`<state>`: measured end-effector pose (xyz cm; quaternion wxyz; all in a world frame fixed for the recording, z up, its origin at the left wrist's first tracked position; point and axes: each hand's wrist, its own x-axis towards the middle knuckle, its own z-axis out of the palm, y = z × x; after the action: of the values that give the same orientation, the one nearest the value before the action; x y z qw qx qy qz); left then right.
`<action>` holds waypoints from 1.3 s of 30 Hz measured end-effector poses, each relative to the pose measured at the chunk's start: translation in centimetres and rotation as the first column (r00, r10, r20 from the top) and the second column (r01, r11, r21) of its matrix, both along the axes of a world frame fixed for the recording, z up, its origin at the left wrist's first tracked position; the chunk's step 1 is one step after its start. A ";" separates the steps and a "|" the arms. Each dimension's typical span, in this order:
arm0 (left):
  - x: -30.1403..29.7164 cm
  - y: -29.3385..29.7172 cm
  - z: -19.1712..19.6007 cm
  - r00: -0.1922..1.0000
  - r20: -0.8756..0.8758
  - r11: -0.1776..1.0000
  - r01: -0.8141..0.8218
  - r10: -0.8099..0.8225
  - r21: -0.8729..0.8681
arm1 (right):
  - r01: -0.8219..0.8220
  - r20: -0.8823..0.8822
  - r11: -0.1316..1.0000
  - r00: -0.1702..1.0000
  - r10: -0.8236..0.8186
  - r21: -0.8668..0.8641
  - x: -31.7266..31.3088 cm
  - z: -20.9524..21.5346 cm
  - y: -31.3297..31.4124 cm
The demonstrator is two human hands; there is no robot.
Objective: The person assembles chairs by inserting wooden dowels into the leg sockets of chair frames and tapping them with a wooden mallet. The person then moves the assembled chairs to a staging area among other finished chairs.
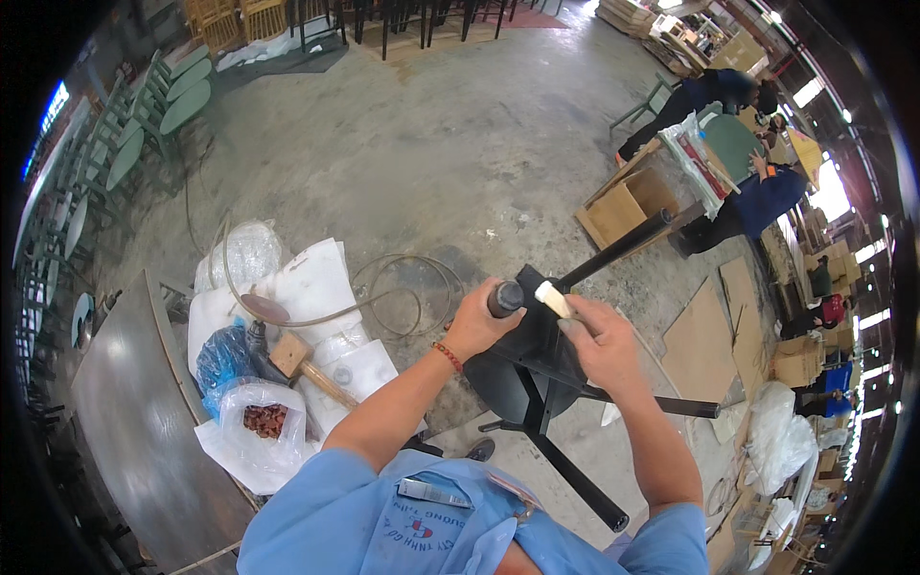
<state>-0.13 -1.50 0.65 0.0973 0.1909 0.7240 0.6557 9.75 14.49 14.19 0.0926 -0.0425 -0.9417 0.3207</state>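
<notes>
In front of me a black wooden chair or stool (546,337) lies tipped over, its legs pointing out to the right and toward me. My left hand (476,321) is closed around a dark cylinder (504,298), a bottle or tool handle; I cannot tell which. Between the fingers of my right hand (604,343) is a small brush-like tool (556,300) with a pale body and a white end. That white end is at the black frame, close to the dark cylinder.
On my left, white foam sheets hold a wooden mallet (309,364), a bag of reddish-brown pieces (265,420) and blue plastic (224,355). Beside them stands a dark tabletop (158,412). A hose (383,305) coils on the floor. At right are cardboard (707,340) and co-workers (757,206).
</notes>
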 end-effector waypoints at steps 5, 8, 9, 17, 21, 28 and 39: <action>0.2 0.2 -0.9 1.000 -0.009 1.000 0.018 -0.018 0.011 | -0.019 -0.009 0.995 1.000 0.020 0.100 -0.1 -1.7 -1.1; 0.0 0.2 -1.0 1.000 0.019 1.000 0.003 -0.003 -0.011 | -0.011 -0.022 0.994 1.000 0.013 0.110 -0.8 -1.7 -1.7; 0.0 0.1 -0.9 1.000 0.012 1.000 0.016 -0.016 0.009 | -0.009 -0.024 0.994 1.000 0.012 0.112 -1.0 -1.6 -2.0; -0.4 -0.1 -1.2 0.997 -0.060 0.998 0.057 -0.054 0.035 | -0.064 -0.081 0.979 0.993 0.081 0.195 1.8 -2.8 -0.6; 0.1 -0.1 -0.6 0.999 0.001 0.997 0.045 -0.045 0.060 | 0.021 0.024 0.988 0.999 -0.025 0.152 0.6 -1.6 -1.3; 0.1 -0.4 -1.0 0.998 0.002 0.998 0.060 -0.060 0.024 | -0.098 0.091 0.973 0.993 0.081 0.207 0.8 -0.4 -0.4; 0.3 -0.3 -0.7 0.998 0.011 0.997 0.056 -0.057 0.055 | -0.131 0.180 0.965 0.980 0.091 0.227 -2.0 1.4 -0.7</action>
<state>0.18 -1.84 -0.02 0.1151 0.2095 0.6994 0.6736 7.79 13.79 15.59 -0.0007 -0.0051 -0.9786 0.2057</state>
